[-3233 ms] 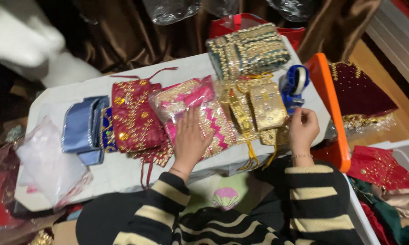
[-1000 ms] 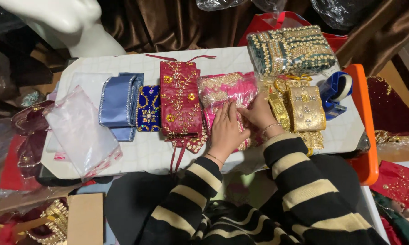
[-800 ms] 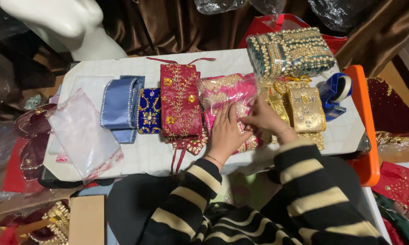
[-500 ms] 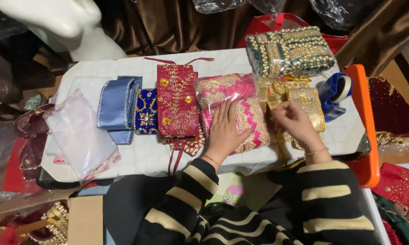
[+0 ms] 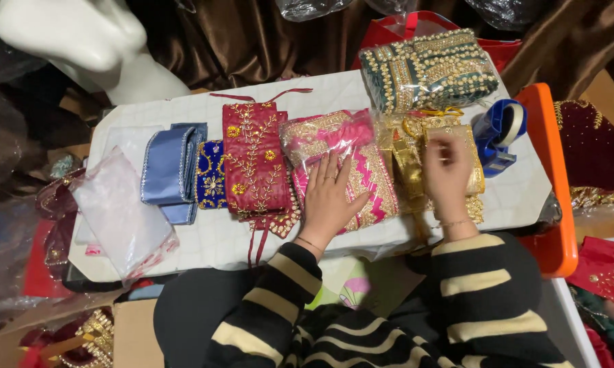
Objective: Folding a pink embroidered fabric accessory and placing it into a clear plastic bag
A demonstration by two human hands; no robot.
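My left hand point(image 5: 329, 200) lies flat, fingers spread, on a pink embroidered cloth piece in a clear plastic bag point(image 5: 341, 160) on the white table point(image 5: 518, 197). My right hand point(image 5: 447, 172) hovers over a gold embroidered piece point(image 5: 416, 146) just right of the pink one, fingers loosely curled; whether it pinches anything is unclear. A dark red embroidered pouch with cords point(image 5: 254, 163) lies left of the pink bag. Beyond it sit a royal blue embroidered piece point(image 5: 211, 174) and a light blue satin pouch point(image 5: 171, 170).
A green and gold beaded piece in plastic point(image 5: 429, 68) lies at the table's back right, next to a blue tape dispenser point(image 5: 499, 133). An empty clear plastic bag point(image 5: 121, 218) sits at the left. A white mannequin bust point(image 5: 82, 41) stands behind. An orange tray edge point(image 5: 559, 177) borders the right.
My right hand left the pink bag and moved right onto the gold piece. My left hand stayed pressed on the pink bag. The view drifted slightly.
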